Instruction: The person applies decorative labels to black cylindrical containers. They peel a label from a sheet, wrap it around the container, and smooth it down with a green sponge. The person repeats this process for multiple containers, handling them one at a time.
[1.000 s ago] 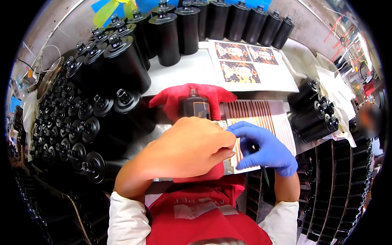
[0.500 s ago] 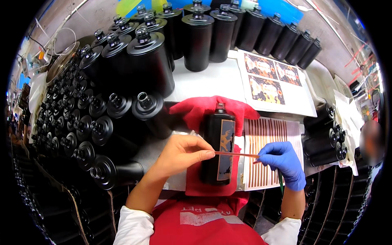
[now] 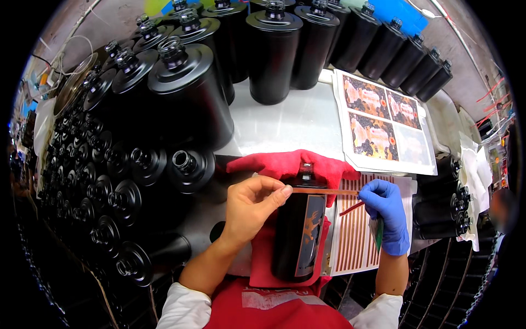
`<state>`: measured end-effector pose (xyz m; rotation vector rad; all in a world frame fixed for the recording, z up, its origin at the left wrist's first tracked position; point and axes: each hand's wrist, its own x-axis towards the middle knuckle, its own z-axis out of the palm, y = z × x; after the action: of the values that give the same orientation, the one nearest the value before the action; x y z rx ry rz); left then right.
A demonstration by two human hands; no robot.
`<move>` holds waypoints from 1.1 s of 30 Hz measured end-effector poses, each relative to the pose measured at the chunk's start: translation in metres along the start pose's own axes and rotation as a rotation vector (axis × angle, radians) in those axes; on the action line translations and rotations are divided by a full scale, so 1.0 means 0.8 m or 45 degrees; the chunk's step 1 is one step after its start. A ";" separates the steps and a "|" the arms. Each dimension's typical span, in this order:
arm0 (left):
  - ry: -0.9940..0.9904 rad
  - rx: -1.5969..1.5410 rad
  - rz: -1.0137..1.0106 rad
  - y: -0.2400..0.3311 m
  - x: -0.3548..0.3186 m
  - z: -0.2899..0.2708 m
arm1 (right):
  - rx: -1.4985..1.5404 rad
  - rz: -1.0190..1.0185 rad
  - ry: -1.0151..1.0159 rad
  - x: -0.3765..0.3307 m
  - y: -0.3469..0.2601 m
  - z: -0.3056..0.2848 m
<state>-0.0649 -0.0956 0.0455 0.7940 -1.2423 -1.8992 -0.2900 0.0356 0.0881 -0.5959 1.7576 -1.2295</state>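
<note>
A copper-brown strip [image 3: 326,191] is stretched level between my two hands. My bare left hand [image 3: 253,207] pinches its left end between thumb and forefinger. At the other end, my blue-gloved right hand [image 3: 387,211] grips the strip. A thin dark red piece [image 3: 352,209] and a green piece [image 3: 379,237] stick out from that hand; whether they belong to one tool I cannot tell. Below the strip, a black bottle [image 3: 289,236] lies with its neck away from me, a bronze-and-grey picture panel [image 3: 310,236] on its side. The strip passes over the bottle's shoulder. Red cloth [image 3: 262,163] is under the bottle.
A sheet of brown strips [image 3: 350,247] lies right of the bottle. Beyond it is a sheet with printed pictures [image 3: 370,104]. Black bottles [image 3: 189,93] crowd the left and back. More bottles [image 3: 438,213] lie at the right by white paper [image 3: 475,175].
Both hands have carried the strip from across the bottle's middle up toward its neck end. The strip looks more fully drawn out. The whole view has also shifted a little.
</note>
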 end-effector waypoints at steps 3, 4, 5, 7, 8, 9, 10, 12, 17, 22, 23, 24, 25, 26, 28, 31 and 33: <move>0.024 0.105 0.014 -0.004 0.004 0.000 | -0.001 0.022 -0.007 0.006 0.006 -0.003; 0.037 0.125 0.021 -0.004 0.004 0.001 | 0.002 0.028 -0.009 0.008 0.008 -0.003; 0.050 0.144 0.028 -0.004 0.004 0.002 | 0.005 0.035 -0.012 0.009 0.009 -0.003; 0.059 0.167 0.050 -0.004 0.005 0.004 | 0.011 0.045 -0.013 0.011 0.010 -0.004; 0.056 0.170 0.066 -0.004 0.005 0.004 | 0.014 0.048 -0.011 0.011 0.009 -0.004; 0.053 0.173 0.081 -0.005 0.006 0.005 | 0.017 0.051 -0.009 0.012 0.010 -0.004; 0.061 0.165 0.099 -0.006 0.006 0.006 | 0.016 0.051 -0.015 0.013 0.011 -0.005; 0.077 0.149 0.134 -0.009 0.008 0.008 | 0.013 0.053 -0.026 0.015 0.014 -0.007; 0.083 0.030 0.010 -0.009 0.008 0.007 | 0.029 0.050 -0.032 0.018 0.017 -0.007; 0.207 -0.410 -0.108 -0.018 0.002 0.016 | 0.019 0.056 -0.056 0.020 0.019 -0.005; 0.227 -0.425 -0.090 -0.018 0.001 0.025 | 0.016 0.055 -0.056 0.020 0.020 -0.005; 0.248 -0.439 -0.073 -0.018 -0.001 0.030 | 0.014 0.054 -0.057 0.020 0.021 -0.004; 0.259 -0.362 -0.040 -0.026 0.001 0.028 | 0.019 0.050 -0.061 0.020 0.022 -0.005; 0.268 -0.373 -0.028 -0.029 0.002 0.028 | 0.025 0.046 -0.066 0.021 0.025 -0.005; 0.285 -0.392 -0.006 -0.031 0.004 0.027 | 0.029 0.045 -0.071 0.022 0.027 -0.006; 0.277 -0.356 -0.010 -0.032 0.003 0.028 | 0.012 0.054 -0.072 0.022 0.028 -0.006; 0.270 -0.334 0.038 -0.035 0.002 0.027 | -0.013 0.058 -0.070 0.022 0.027 -0.006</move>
<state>-0.0898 -0.0790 0.0263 0.8068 -0.8509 -1.8519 -0.3004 0.0327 0.0621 -0.5871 1.7233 -1.1627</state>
